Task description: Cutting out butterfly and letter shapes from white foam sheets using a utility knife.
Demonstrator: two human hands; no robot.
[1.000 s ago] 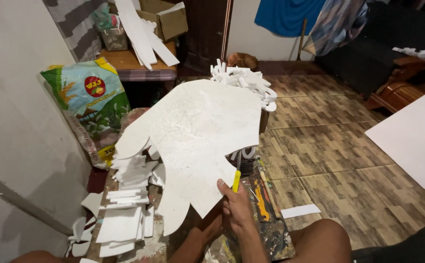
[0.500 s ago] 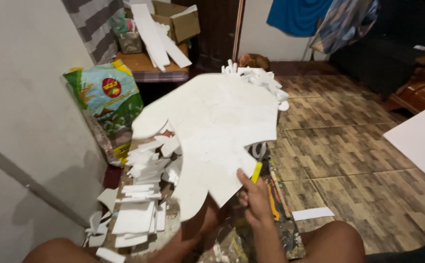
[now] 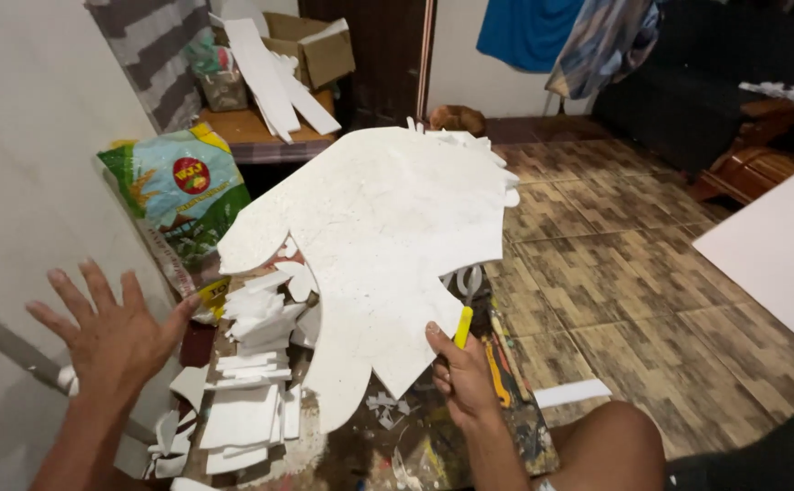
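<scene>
**Foam sheet held up, left hand free**

My right hand (image 3: pixel 461 377) grips the big white cut-out foam sheet (image 3: pixel 388 236) and a yellow cutter (image 3: pixel 462 327), lifted above the messy table (image 3: pixel 433 445). My left hand (image 3: pixel 110 332) hangs spread open, empty, near the white offcuts (image 3: pixel 247 382).

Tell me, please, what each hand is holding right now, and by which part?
The right hand grips the white foam cutout by its lower edge, along with a yellow cutter. The left hand is open, holding nothing.
</scene>
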